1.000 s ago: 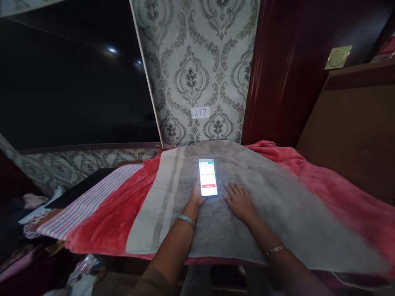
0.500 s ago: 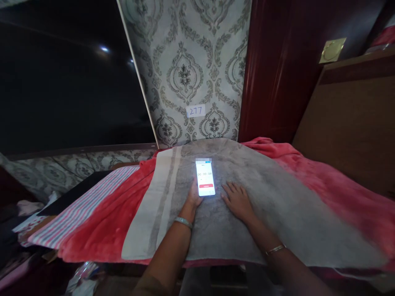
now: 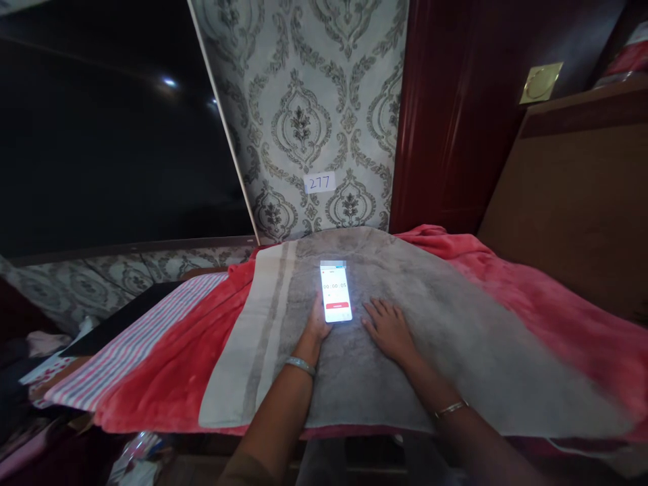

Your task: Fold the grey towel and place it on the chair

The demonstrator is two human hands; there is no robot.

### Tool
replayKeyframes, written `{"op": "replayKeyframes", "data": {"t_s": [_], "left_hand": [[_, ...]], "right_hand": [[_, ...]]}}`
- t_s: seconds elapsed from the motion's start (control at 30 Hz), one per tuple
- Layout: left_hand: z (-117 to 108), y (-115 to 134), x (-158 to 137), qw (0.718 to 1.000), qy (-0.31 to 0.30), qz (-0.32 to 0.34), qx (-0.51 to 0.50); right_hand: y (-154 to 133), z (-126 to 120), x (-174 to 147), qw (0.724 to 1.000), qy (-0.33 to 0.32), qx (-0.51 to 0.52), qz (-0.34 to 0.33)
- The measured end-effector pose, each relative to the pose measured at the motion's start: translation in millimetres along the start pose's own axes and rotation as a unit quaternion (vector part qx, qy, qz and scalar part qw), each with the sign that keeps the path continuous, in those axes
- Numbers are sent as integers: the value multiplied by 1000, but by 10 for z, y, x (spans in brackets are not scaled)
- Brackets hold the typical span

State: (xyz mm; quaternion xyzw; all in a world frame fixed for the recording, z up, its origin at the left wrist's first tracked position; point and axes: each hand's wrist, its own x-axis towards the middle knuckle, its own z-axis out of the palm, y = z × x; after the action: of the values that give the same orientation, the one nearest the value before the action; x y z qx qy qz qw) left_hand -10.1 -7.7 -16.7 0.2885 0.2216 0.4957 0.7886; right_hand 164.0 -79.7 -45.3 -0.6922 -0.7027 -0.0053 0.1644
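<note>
My left hand (image 3: 318, 320) is closed around the lower left side of a smartphone (image 3: 336, 294), its fingers mostly hidden behind it. The lit white screen shows a timer at 00:00:05 and a red button. To the right of the phone, my right hand (image 3: 391, 329) lies flat with its fingers spread, holding nothing. It rests on a grey plush blanket (image 3: 364, 385) that has pale stripes towards its left end. Each wrist wears a bracelet.
Under the grey blanket spreads a red plush cover (image 3: 167, 378), with a striped cloth (image 3: 136, 337) at its left. Behind stand a large black screen (image 3: 111, 135), patterned wallpaper with a paper label (image 3: 319, 182) reading 277, and a brown cardboard panel (image 3: 577, 196) at right.
The timer on the phone has gone from 00:00:04 to 00:00:05. Both hands stay in place; the view has shifted very slightly.
</note>
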Motion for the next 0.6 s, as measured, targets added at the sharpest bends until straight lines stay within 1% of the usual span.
{"op": "replayKeyframes", "data": {"t_s": [0.13, 0.3, 0.4, 0.6], "left_hand": [[-2, -2, 0, 1000, -4, 6, -2], [-28, -8, 17, 999, -21, 17, -18], [-38, -11, 24, 999, -14, 20, -21], [8, -9, 35, 1000, -1, -1, -23]], "right_hand": [[17, 13, 5, 1000, 3, 0, -5], [53, 77, 21, 1000, 23, -2, -11], [55, 75, 20, 1000, 24, -5, -11], [22, 8, -7, 1000, 12, -18, -7]]}}
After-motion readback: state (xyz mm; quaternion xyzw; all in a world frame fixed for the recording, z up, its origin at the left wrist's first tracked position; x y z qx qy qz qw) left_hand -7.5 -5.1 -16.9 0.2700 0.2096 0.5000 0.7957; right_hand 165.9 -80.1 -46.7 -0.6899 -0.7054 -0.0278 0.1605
